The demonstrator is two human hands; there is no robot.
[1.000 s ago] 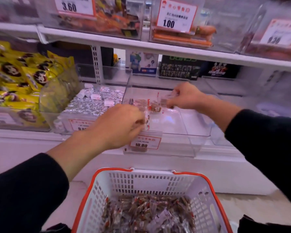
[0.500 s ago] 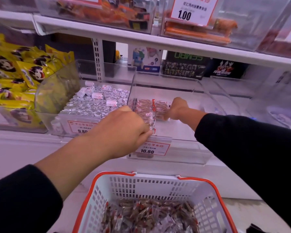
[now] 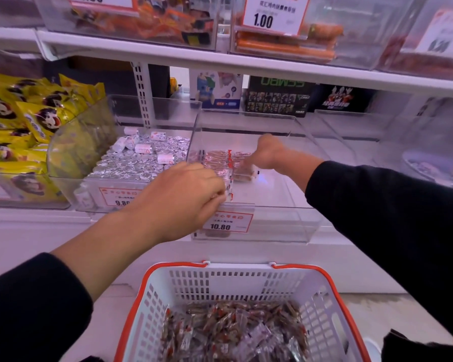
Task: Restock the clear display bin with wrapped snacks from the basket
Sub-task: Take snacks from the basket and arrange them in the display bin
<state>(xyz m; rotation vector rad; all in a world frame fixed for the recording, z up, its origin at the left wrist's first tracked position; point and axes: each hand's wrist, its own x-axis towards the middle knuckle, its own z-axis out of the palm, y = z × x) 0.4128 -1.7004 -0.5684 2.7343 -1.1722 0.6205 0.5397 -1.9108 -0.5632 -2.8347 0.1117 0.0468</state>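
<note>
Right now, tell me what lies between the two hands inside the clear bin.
In the head view, a row of wrapped snacks lies between the left hand and the right hand, inside the clear bin.

Clear bin [image 3: 272, 226] on lower shelf, price tag [image 3: 226, 222] reading 10.80 on its front. Row of wrapped snacks [image 3: 217, 159] stands along bin's left wall, red-edged wrappers. Left hand [image 3: 186, 197] at bin's front left corner, fingers curled, pinching snacks at near end of row. Right hand [image 3: 266, 152] deeper inside bin, fingers curled on snacks at far end of row; which packet it holds, cannot tell. Both sleeves black. White basket [image 3: 322, 304] with orange rim below, more wrapped snacks heaped in it. Left of bin: second bin of silver-foil sweets [image 3: 131, 165], tag 9.80. Further left, yellow packets [image 3: 24, 121]. Upper shelf [image 3: 220, 61] carries bins, one tagged 1.00
</note>
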